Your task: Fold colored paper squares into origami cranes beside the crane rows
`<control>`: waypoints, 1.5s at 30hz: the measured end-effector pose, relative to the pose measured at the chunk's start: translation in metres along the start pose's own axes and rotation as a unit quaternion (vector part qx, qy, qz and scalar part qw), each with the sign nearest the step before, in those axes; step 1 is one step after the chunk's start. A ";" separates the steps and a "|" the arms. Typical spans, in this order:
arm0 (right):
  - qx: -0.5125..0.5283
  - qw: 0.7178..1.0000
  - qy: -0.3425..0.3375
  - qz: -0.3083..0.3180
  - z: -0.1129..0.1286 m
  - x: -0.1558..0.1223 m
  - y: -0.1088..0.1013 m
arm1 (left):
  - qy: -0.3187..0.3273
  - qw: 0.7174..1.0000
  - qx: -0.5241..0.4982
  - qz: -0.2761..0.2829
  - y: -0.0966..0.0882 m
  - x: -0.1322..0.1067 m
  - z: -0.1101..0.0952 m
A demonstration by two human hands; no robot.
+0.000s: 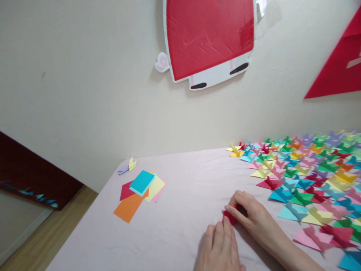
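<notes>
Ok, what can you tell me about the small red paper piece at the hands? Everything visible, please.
The small red paper piece looks plain and matte. It lies on the pale pinkish cloth-like table covering, left of many folded multicoloured paper birds. The left hand and right hand touch it, hiding its full outline and any folds.

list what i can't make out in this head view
In the head view:
Red paper: mostly covered by the left hand and right hand, so its folded shape is unclear.
Left forearm: cut off by the bottom edge.
Sheets under the blue sheet: partly hidden by it.
Paper birds: far ones too small and overlapping to count.
Red wall sign: cut off by the right edge.
</notes>
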State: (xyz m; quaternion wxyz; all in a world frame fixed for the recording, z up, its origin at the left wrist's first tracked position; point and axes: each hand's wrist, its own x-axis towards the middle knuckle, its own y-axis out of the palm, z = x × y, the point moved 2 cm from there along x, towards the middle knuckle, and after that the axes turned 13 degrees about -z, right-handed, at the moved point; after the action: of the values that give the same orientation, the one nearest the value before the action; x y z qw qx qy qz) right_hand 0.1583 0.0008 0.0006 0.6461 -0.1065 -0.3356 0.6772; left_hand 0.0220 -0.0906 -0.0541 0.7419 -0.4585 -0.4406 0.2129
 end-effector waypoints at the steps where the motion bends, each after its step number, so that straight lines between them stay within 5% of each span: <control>1: 0.006 1.000 -0.001 -0.001 0.000 0.000 0.000 | -0.001 1.000 0.002 -0.001 0.002 0.000 -0.002; 14: -0.022 0.999 -0.029 -0.002 0.000 0.006 -0.001 | 0.032 0.998 0.023 -0.051 -0.010 0.010 0.005; 25: -0.104 0.986 -0.093 -0.093 -0.008 -0.002 -0.007 | 0.052 0.999 -0.014 -0.008 -0.022 0.023 0.015; 45: -0.256 0.957 -0.086 -0.109 -0.001 -0.006 0.000 | 0.042 0.998 -0.035 -0.019 -0.032 0.035 0.023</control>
State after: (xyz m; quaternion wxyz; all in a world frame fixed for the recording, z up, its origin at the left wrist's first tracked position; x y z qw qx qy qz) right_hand 0.1596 -0.0050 -0.0017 0.6357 -0.1724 -0.5619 0.5004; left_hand 0.0178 -0.0696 -0.0057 0.7470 -0.4844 -0.4250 0.1634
